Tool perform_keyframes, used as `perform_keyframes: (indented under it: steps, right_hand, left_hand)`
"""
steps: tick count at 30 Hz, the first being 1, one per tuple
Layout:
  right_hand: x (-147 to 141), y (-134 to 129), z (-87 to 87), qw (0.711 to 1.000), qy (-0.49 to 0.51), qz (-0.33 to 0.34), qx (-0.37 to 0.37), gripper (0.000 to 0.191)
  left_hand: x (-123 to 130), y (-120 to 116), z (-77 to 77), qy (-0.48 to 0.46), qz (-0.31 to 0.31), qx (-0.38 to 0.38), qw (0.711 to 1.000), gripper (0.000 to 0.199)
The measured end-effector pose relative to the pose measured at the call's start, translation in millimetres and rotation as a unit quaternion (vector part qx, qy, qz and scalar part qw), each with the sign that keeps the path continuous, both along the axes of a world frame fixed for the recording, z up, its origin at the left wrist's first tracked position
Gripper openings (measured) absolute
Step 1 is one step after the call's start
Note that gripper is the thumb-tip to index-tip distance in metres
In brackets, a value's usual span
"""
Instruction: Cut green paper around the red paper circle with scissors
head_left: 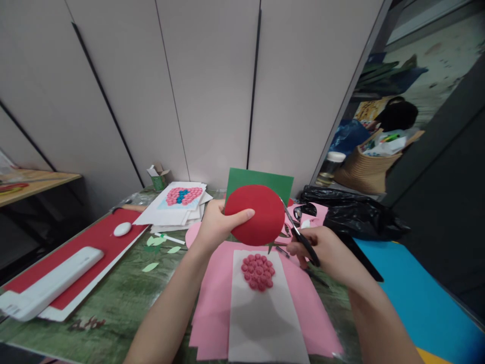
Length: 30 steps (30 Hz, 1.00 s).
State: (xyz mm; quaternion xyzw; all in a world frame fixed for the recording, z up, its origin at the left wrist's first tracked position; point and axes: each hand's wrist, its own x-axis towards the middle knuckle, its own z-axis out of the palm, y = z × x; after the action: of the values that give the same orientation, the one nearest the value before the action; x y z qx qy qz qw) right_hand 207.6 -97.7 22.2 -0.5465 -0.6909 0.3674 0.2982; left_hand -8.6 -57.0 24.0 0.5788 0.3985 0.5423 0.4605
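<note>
Cutting would likely go best by feeding the flat, round red paper disc [261,227] slowly into steady blades. The left hand [215,225] pinches it, a green rectangular sheet [261,177] behind, above the white paper strip [265,328]; the right hand [318,247] grips black-handled metal scissors [308,247], long axis slanting, tips pointing up-left at the disc's right edge.

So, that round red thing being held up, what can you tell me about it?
The red disc looks like paper or card: plain, flat and roughly round. It is held above the pink paper, its broad face toward the viewer. The left hand's grip has the thumb on that face; the fingertips behind are hidden. A green sheet shows behind its upper part, though whether they touch is unclear. The scissors in the right hand have their blades by its right edge; contact there is unclear.
</note>
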Motion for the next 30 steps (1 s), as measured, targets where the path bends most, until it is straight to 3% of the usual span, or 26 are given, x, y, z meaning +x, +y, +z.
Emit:
perform_keyframes:
  steps: [10,17,19,24,30]
  right_hand:
    - [3,2,1.6,0.999,-0.017,0.033,0.014,0.027]
    - [35,0,8.3,0.993,-0.020,0.112,-0.022,0.027]
    - [38,0,8.3,0.996,0.014,0.085,0.017,0.032]
    - [12,2,1.5,0.980,0.133,-0.091,0.113,0.026]
    - [-11,6,-4.5,0.960,0.210,-0.153,0.109,0.016]
  left_hand:
    - [1,-1,0.3,0.032,-0.012,-0.015,0.999,0.025]
    - [1,8,-4.8,-0.042,-0.010,-0.012,0.999,0.024]
    - [1,10,-6.2,-0.055,-0.014,-0.011,0.998,0.024]
    - [6,9,-9.0,-0.028,-0.014,-0.017,0.999,0.026]
    - [13,8,-13.2,-0.005,-0.018,-0.022,1.000,0.028]
